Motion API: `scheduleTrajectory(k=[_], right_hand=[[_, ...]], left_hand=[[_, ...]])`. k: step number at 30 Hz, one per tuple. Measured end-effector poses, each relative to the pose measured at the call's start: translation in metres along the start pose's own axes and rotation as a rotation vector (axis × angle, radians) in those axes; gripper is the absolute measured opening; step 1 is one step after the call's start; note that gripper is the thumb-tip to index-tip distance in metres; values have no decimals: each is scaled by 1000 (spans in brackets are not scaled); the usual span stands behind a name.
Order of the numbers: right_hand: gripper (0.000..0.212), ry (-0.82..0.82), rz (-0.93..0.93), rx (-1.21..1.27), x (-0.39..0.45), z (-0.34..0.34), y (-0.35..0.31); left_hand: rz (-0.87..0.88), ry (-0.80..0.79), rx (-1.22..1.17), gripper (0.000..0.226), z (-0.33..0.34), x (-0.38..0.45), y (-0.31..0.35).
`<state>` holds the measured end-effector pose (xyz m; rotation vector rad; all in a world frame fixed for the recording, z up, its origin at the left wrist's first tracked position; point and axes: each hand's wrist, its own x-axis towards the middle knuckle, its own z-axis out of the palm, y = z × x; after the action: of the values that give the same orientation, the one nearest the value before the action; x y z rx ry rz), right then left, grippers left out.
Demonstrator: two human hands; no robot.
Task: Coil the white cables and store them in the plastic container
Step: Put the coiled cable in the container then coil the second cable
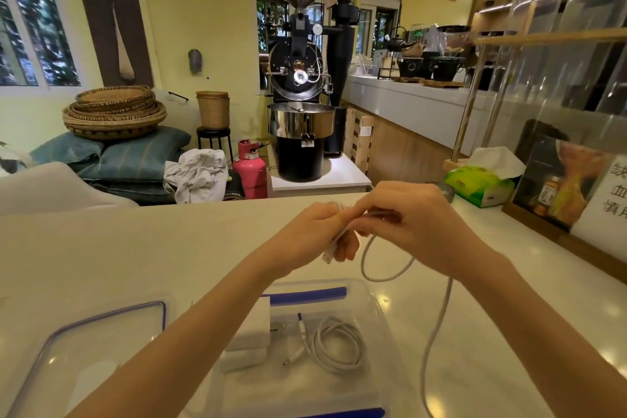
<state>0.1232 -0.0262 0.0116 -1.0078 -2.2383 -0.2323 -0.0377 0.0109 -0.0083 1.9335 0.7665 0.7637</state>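
While both hands pinch cable, lid left of container.

cable in hand: white charging cable, partly wound; a few turns bunched between the left hand and right hand, its flat white connector end sticking out below the left fingers, one loose loop hanging under the right hand, the rest trailing down toward the viewer, right of the right forearm.
stored cable: white cable, coiled in a neat ring, lying flat inside the container below both hands, two thin plug ends pointing left.
plastic container: clear box, blue latches, open, standing beneath and between the forearms.
lid: clear with blue rim, lying flat, left of the left forearm.
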Motion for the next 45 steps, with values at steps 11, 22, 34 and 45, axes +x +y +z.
scheduleTrajectory(k=[11, 22, 34, 45], right_hand=[[15, 12, 262, 608, 9, -4, 14], [29, -340, 465, 1229, 0, 8, 28], [19, 154, 848, 1601, -13, 41, 64], [19, 457, 1049, 1176, -2, 58, 92]], left_hand=[[-129, -381, -742, 47, 2, -6, 2], [-100, -523, -1213, 24, 4, -4, -2], [-47, -370, -1364, 23, -23, -12, -13], [71, -417, -1297, 33, -36, -34, 19]])
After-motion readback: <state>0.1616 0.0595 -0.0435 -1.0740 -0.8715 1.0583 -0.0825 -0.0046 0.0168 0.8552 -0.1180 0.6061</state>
